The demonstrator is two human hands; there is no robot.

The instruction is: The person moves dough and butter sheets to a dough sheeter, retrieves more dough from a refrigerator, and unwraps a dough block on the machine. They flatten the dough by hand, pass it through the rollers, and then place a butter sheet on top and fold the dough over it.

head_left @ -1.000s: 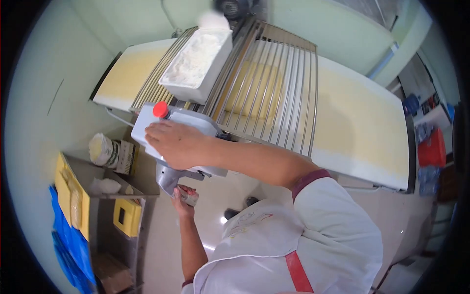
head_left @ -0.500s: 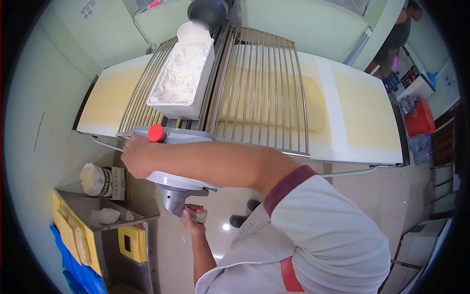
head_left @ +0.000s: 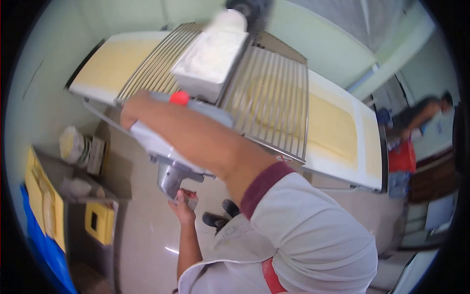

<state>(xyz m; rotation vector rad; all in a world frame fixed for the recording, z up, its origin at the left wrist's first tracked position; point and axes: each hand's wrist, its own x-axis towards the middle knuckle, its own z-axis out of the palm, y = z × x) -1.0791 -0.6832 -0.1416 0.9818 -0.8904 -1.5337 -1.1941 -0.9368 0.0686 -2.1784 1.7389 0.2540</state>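
Gripping a small handle (head_left: 187, 197) under the dough sheeter's control housing (head_left: 166, 142), the left hand (head_left: 180, 208) has fingers curled tight around it, low beside the grey metal bracket (head_left: 169, 179). Right hand (head_left: 131, 109) rests on the far left end of the housing, arm stretched across it; whether it's clasping anything or just lying flat, cannot tell, view is blurred. Red knob (head_left: 179, 98) sits on top of the housing, just past the right forearm. White tray of flour (head_left: 210, 61) sits on the wire guard (head_left: 269, 105) above the rollers. Yellow dough sheet (head_left: 333, 127) lies on the right conveyor belt, more dough (head_left: 110, 61) on the left belt. Metal shelf unit (head_left: 88, 193) stands lower left with a bag (head_left: 71, 144) on top and a yellow box (head_left: 100, 223) below. Another person (head_left: 423, 115) bends over a red bin (head_left: 402, 157) far right.
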